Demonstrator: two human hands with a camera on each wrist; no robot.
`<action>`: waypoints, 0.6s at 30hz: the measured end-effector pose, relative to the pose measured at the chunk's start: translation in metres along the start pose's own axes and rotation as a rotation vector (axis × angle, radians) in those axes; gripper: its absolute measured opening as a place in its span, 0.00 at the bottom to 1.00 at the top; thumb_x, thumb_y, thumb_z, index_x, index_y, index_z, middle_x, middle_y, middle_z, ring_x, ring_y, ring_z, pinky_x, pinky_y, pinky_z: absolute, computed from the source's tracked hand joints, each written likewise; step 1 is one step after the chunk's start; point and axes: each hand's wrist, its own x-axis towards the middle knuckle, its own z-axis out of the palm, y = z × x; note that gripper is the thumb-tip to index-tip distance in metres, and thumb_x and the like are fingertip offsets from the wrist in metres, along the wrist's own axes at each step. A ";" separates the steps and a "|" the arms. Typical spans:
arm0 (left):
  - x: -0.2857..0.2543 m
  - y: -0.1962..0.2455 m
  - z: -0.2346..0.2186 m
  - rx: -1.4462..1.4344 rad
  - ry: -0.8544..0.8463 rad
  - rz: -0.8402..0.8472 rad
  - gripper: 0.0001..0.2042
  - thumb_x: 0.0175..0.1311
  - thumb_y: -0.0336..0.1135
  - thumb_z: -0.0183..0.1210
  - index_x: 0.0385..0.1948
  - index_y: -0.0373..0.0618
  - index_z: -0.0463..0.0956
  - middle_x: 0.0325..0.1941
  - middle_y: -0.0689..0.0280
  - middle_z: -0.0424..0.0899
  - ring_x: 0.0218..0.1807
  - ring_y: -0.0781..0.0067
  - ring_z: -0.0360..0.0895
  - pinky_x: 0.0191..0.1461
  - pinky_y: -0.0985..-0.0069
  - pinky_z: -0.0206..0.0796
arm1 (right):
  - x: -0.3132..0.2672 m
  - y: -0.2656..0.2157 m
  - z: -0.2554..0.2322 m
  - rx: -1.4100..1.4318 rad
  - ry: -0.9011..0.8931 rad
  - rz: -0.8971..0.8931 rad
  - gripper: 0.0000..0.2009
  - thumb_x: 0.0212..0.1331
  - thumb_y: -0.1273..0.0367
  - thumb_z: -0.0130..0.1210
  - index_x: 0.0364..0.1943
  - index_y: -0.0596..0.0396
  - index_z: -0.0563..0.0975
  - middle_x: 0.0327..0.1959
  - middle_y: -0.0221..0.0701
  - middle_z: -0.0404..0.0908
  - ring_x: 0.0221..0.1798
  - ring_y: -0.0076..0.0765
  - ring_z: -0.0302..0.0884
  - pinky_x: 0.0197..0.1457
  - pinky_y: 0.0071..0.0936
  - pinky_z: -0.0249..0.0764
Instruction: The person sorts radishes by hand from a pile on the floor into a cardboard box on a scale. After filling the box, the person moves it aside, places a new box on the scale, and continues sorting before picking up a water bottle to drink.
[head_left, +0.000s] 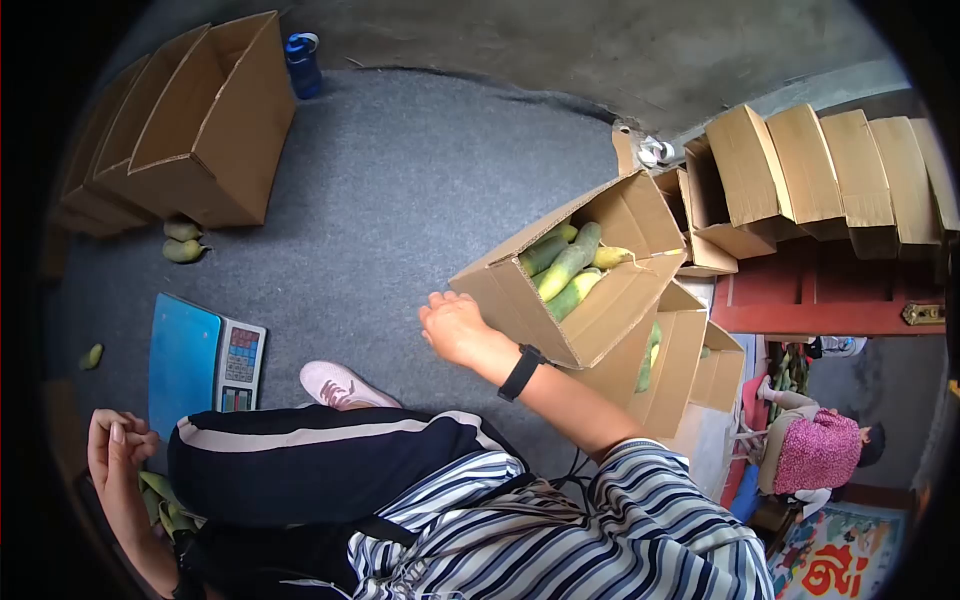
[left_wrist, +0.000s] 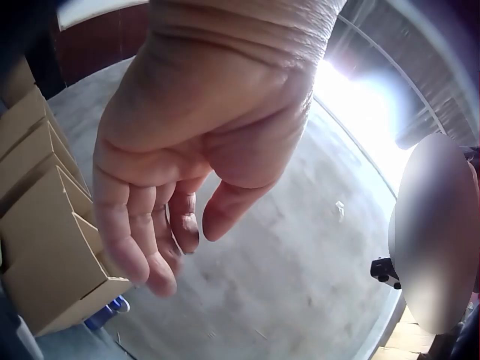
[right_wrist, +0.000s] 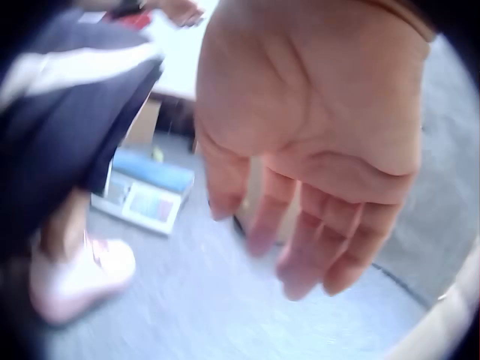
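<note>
Left hand [head_left: 120, 445] and right hand [head_left: 458, 325] have released fingers [right_wrist: 306, 262]; one box [head_left: 518, 312] holds at least four vegetables [head_left: 572, 264], most slanting lengthwise toward upper right.

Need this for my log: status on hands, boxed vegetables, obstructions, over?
Left hand, right hand: both empty. Vegetables lie in open box. Box side stands between right hand and vegetables.

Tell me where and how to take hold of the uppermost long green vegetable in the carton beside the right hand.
Probably round the middle of the vegetable, coming through the open side of the carton, closing across its length: it is long, rounded and lies over its neighbours, flank exposed.
</note>
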 end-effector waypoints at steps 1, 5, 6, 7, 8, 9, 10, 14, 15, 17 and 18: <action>0.000 -0.004 -0.002 -0.012 -0.008 -0.001 0.06 0.73 0.35 0.48 0.38 0.43 0.69 0.36 0.67 0.69 0.33 0.84 0.68 0.41 0.87 0.62 | -0.003 0.005 0.001 -0.010 -0.003 -0.004 0.12 0.58 0.62 0.57 0.39 0.55 0.79 0.43 0.39 0.77 0.50 0.44 0.76 0.50 0.42 0.72; 0.000 -0.013 0.005 0.015 0.002 0.001 0.07 0.73 0.36 0.48 0.38 0.43 0.70 0.37 0.67 0.72 0.34 0.84 0.72 0.43 0.86 0.66 | -0.004 0.021 0.002 -0.065 -0.126 0.120 0.14 0.59 0.60 0.56 0.43 0.55 0.79 0.47 0.39 0.77 0.54 0.45 0.74 0.53 0.43 0.72; 0.000 -0.014 0.008 0.038 0.007 0.009 0.09 0.72 0.37 0.49 0.36 0.41 0.71 0.36 0.66 0.74 0.35 0.82 0.76 0.44 0.84 0.68 | 0.000 0.021 0.000 -0.093 -0.127 0.145 0.15 0.60 0.60 0.55 0.44 0.55 0.79 0.48 0.40 0.77 0.54 0.45 0.74 0.54 0.42 0.72; -0.001 -0.012 0.010 0.033 0.017 0.008 0.09 0.72 0.37 0.49 0.36 0.41 0.71 0.36 0.66 0.74 0.35 0.82 0.76 0.44 0.84 0.68 | 0.006 0.019 -0.003 -0.100 -0.126 0.136 0.15 0.60 0.60 0.55 0.44 0.55 0.79 0.48 0.40 0.77 0.54 0.45 0.74 0.54 0.42 0.72; -0.002 -0.010 0.011 0.072 -0.024 0.011 0.09 0.72 0.37 0.50 0.36 0.41 0.71 0.36 0.66 0.75 0.35 0.82 0.76 0.44 0.84 0.68 | 0.014 0.014 -0.006 -0.117 -0.099 0.121 0.14 0.59 0.61 0.55 0.44 0.55 0.79 0.48 0.39 0.77 0.54 0.44 0.74 0.53 0.42 0.72; -0.003 -0.009 0.011 0.111 -0.064 0.014 0.09 0.72 0.38 0.50 0.36 0.41 0.71 0.35 0.66 0.75 0.35 0.81 0.76 0.44 0.83 0.68 | 0.024 0.009 -0.010 -0.133 -0.071 0.105 0.14 0.59 0.62 0.56 0.44 0.55 0.79 0.48 0.39 0.77 0.53 0.43 0.75 0.53 0.41 0.72; -0.004 -0.010 0.009 0.100 -0.066 0.015 0.09 0.72 0.37 0.50 0.36 0.41 0.71 0.34 0.66 0.76 0.35 0.81 0.76 0.44 0.83 0.68 | 0.038 0.003 -0.013 -0.140 -0.068 0.092 0.14 0.59 0.62 0.56 0.44 0.55 0.79 0.48 0.39 0.77 0.53 0.43 0.75 0.53 0.41 0.72; -0.009 -0.014 0.004 0.026 -0.098 0.015 0.10 0.72 0.37 0.51 0.35 0.40 0.71 0.34 0.65 0.77 0.36 0.81 0.75 0.44 0.82 0.67 | 0.096 -0.008 -0.001 -0.335 -0.120 0.028 0.13 0.58 0.67 0.55 0.46 0.53 0.81 0.49 0.38 0.79 0.54 0.45 0.76 0.53 0.46 0.73; -0.011 -0.011 0.006 0.040 -0.087 0.020 0.09 0.71 0.37 0.51 0.35 0.40 0.72 0.35 0.65 0.77 0.36 0.81 0.75 0.44 0.82 0.67 | 0.110 -0.007 0.010 -0.437 -0.199 0.050 0.14 0.58 0.68 0.55 0.47 0.52 0.81 0.51 0.38 0.79 0.54 0.45 0.77 0.53 0.49 0.73; -0.016 -0.011 0.005 0.023 -0.098 0.026 0.08 0.70 0.35 0.52 0.35 0.40 0.72 0.34 0.66 0.77 0.36 0.81 0.75 0.45 0.81 0.66 | 0.125 0.012 0.033 -0.630 -0.404 0.116 0.17 0.59 0.66 0.56 0.52 0.51 0.81 0.58 0.41 0.77 0.60 0.51 0.74 0.56 0.57 0.70; -0.018 -0.008 0.006 -0.002 -0.097 0.029 0.07 0.70 0.34 0.52 0.35 0.39 0.72 0.34 0.66 0.77 0.36 0.81 0.74 0.45 0.81 0.67 | 0.127 0.021 0.035 -0.707 -0.499 0.171 0.18 0.57 0.64 0.58 0.52 0.50 0.80 0.58 0.41 0.77 0.60 0.52 0.73 0.55 0.60 0.69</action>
